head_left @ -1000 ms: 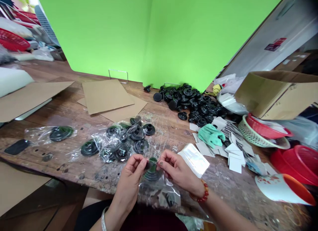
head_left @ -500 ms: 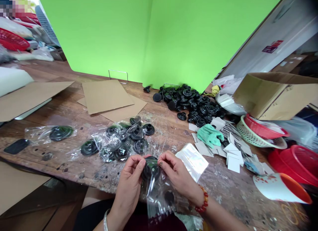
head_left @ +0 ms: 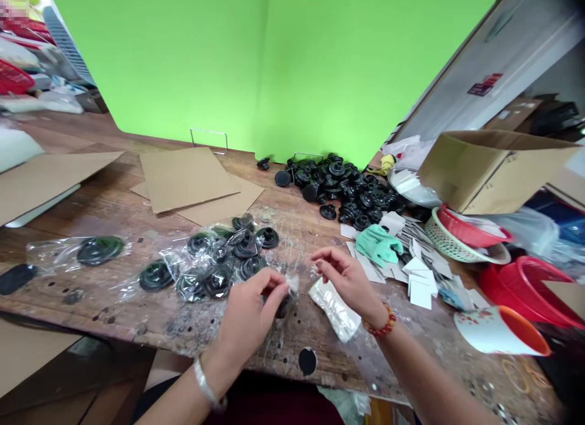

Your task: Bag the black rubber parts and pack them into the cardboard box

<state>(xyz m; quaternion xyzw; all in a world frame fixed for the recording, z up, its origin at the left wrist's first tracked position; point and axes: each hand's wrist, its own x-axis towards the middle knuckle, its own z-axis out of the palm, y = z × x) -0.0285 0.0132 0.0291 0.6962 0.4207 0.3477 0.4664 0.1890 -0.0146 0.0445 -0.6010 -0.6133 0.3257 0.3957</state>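
Observation:
My left hand (head_left: 251, 312) is closed on a black round stepped part in a clear plastic bag (head_left: 292, 285), mostly hidden behind the fingers. To its left lie several like bagged black parts (head_left: 218, 280), overlapping on the worn wooden table. My right hand (head_left: 350, 283) hovers over a stack of clear plastic bags (head_left: 336, 312); its thumb and forefinger are bent but apart, slightly blurred. Farther back is a heap of loose black round parts (head_left: 347, 190).
Cardboard sheets (head_left: 187, 181) lie at the back left. On the right are a green cloth (head_left: 378, 244), white cards (head_left: 420, 285), stacked baskets (head_left: 461, 245), a cardboard box (head_left: 489, 175), a red basin (head_left: 516, 291) and a white-and-orange container (head_left: 493, 332). A green panel (head_left: 274, 65) stands behind.
My hands have moved apart. The left carries the bagged part slightly up, its loose plastic no longer hanging down; the right has let go and shifted right, over the bag stack.

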